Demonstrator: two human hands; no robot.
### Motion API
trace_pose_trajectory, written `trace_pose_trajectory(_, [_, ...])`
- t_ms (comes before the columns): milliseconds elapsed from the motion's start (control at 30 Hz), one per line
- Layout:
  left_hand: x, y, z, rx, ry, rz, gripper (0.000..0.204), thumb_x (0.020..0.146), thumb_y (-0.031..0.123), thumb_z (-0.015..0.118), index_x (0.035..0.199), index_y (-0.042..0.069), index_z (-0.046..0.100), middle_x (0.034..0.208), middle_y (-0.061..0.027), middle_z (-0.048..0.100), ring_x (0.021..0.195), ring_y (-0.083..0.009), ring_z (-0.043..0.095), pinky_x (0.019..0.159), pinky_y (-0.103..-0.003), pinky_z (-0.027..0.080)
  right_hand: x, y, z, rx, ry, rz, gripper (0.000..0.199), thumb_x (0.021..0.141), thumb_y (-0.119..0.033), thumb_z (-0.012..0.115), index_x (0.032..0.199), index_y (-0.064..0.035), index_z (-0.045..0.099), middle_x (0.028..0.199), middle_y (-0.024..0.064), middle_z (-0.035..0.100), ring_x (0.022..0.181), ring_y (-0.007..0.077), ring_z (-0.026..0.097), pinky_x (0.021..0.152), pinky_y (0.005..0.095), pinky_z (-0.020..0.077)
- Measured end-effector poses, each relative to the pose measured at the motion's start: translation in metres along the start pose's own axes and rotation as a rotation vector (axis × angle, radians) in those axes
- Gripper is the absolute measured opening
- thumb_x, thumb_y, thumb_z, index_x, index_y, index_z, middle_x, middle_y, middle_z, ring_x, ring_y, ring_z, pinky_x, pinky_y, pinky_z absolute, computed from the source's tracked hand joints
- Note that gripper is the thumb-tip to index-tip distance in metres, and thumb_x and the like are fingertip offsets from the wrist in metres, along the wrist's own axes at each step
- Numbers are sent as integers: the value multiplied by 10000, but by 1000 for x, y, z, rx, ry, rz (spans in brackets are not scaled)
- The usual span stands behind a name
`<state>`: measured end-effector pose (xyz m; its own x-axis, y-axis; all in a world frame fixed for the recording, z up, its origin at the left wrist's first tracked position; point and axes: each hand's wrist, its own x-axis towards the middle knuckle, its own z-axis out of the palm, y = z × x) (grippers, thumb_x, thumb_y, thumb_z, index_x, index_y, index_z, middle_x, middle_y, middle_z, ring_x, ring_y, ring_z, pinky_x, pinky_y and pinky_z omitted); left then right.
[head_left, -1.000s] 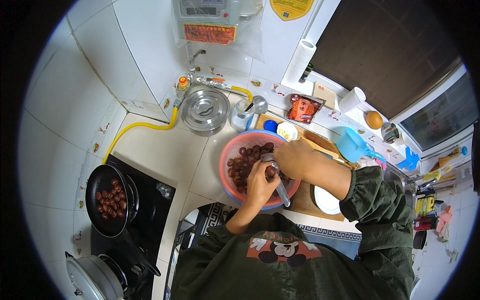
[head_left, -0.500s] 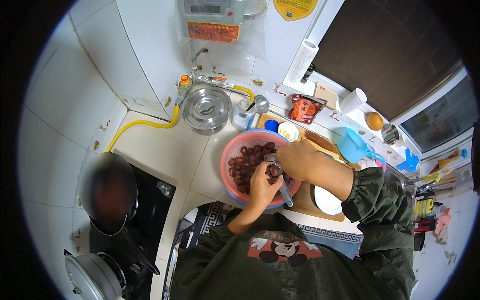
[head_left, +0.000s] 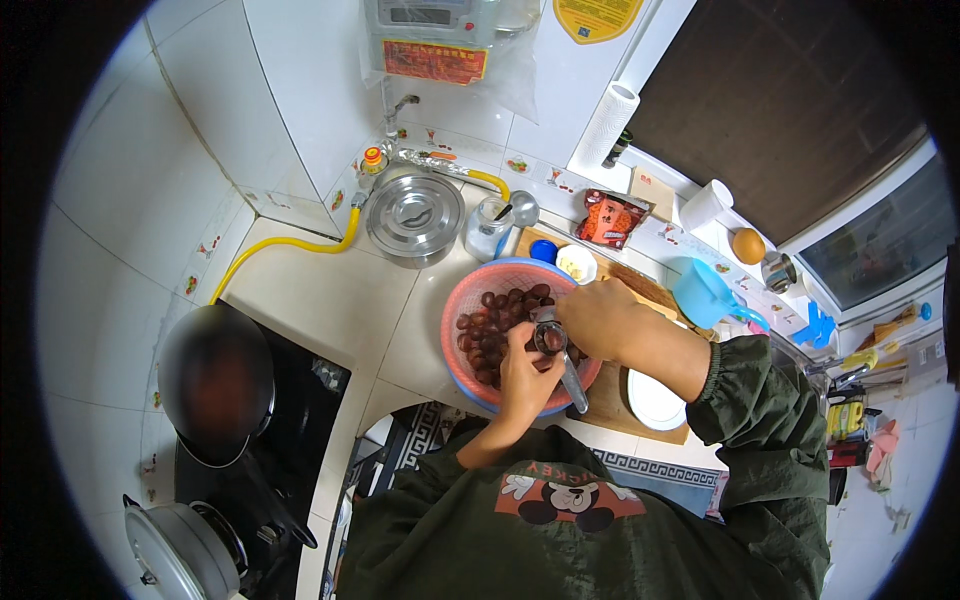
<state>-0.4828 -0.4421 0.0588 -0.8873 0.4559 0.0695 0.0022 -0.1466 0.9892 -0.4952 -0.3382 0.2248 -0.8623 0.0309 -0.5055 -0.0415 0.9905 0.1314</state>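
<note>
A pink basket (head_left: 455,300) inside a blue basin holds many shiny reddish-brown chestnuts (head_left: 488,330). Over its right side, my left hand (head_left: 520,375) is closed, thumb and fingers pinching a chestnut (head_left: 549,341) at the round head of a grey metal hand tool (head_left: 574,385). The tool's long flat arm slants down past the basket's rim. Curled around the tool's upper end is my right hand (head_left: 597,318), knuckles up; its palm side and grip are partly hidden.
A lidded steel pot (head_left: 413,218), a glass jar (head_left: 487,230) and a cutting board (head_left: 600,408) with a white plate (head_left: 655,400) surround the basket. Behind stand a red packet (head_left: 610,218) and a blue ladle-like scoop (head_left: 705,292). A stove with a blurred pan (head_left: 218,385) is left.
Both hands stay over the basket, almost in place. The chestnut and the tool's head have turned slightly between my fingers.
</note>
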Motion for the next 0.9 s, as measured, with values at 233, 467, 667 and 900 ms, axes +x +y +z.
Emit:
trace_pose_trajectory(233, [-8, -25, 4, -627, -276, -621, 321, 843, -31, 510, 1145, 41, 432, 1042, -115, 562, 923, -236, 618, 765, -349, 537, -3, -6, -3, -7, 42, -4, 109, 709, -100, 585, 755, -30, 655, 781, 156, 654, 739, 300, 656, 623, 390, 524])
trace_pose_trajectory(467, [-6, -14, 4, -806, -253, -670, 258, 840, 5, 505, 1087, 61, 459, 1003, -120, 566, 964, -279, 598, 866, -408, 493, -12, -8, 31, 5, 186, -2, 167, 726, -130, 581, 801, 10, 633, 718, 142, 638, 634, 303, 648, 557, 383, 521])
trace_pose_trajectory(667, [-3, -25, -3, -1077, -194, -663, 267, 841, 37, 463, 1107, 45, 489, 1025, -90, 572, 908, -224, 601, 780, -373, 524, -12, -15, 80, -17, 203, 104, 311, 800, -194, 548, 1005, 40, 529, 833, 154, 623, 648, 290, 648, 526, 376, 513])
trace_pose_trajectory(900, [3, -12, -3, -714, -35, -625, 259, 848, 171, 618, 1056, 49, 525, 928, -25, 587, 803, -115, 576, 631, -264, 506, -14, -29, 121, 172, 369, 153, 495, 845, -286, 547, 1150, 79, 411, 1061, 251, 561, 818, 383, 621, 672, 415, 515])
